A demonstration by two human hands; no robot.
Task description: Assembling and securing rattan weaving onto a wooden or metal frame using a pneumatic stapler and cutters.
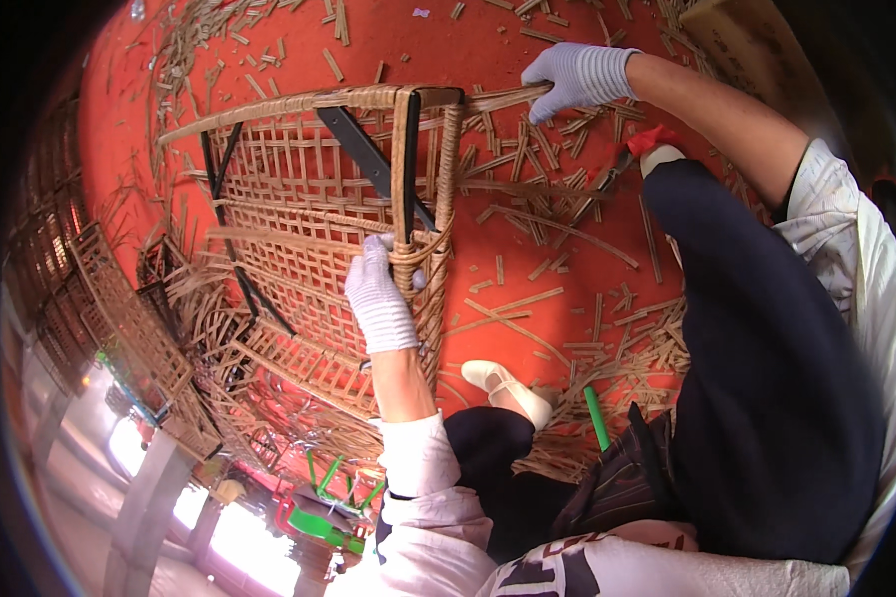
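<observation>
A woven rattan frame point(405, 169) with open lattice sides and black flat braces point(356, 149) stands tilted before me, left of the middle. My left hand point(380, 298), in a striped grey-white glove, is closed around its wrapped near edge, where strands loop over the post. At the upper right my right hand point(579, 82), gloved alike, pinches the end of a flat rattan strip point(498, 99), stretched out from the frame's top corner. Other loose strips point(538, 187) stick out from the frame towards the right. The fingertips of my left hand are partly hidden behind the post.
Many short rattan offcuts point(528, 149) litter the red floor point(508, 269). A red-handled metal tool point(650, 139) lies near my shoe. A green stick point(597, 418) is by my lap. More woven pieces point(129, 318) stand at left, and a cardboard box point(752, 45) at upper right.
</observation>
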